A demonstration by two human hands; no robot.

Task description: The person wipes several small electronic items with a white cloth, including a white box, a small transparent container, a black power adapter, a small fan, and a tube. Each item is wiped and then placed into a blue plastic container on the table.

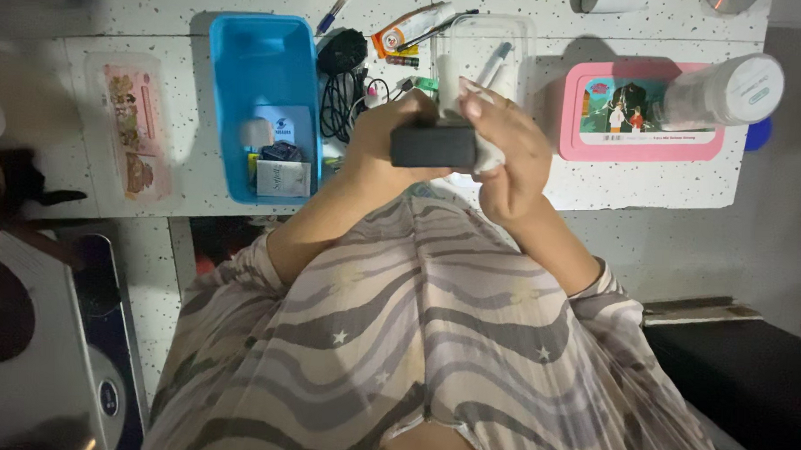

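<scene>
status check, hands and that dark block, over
Left hand and right hand both grip dark block. White cloth against it. Nothing in the way.

Speckled white table [650, 185], blue bin [264, 69], pink case [640, 114], clear box [482, 46]

Head camera, looking steeply down, close over desk [603, 19]

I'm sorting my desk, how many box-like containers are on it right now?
4: a flat clear case far left, an open blue bin, a clear lidded box behind the hands, and a pink box at right. Others may lie outside view.
</scene>
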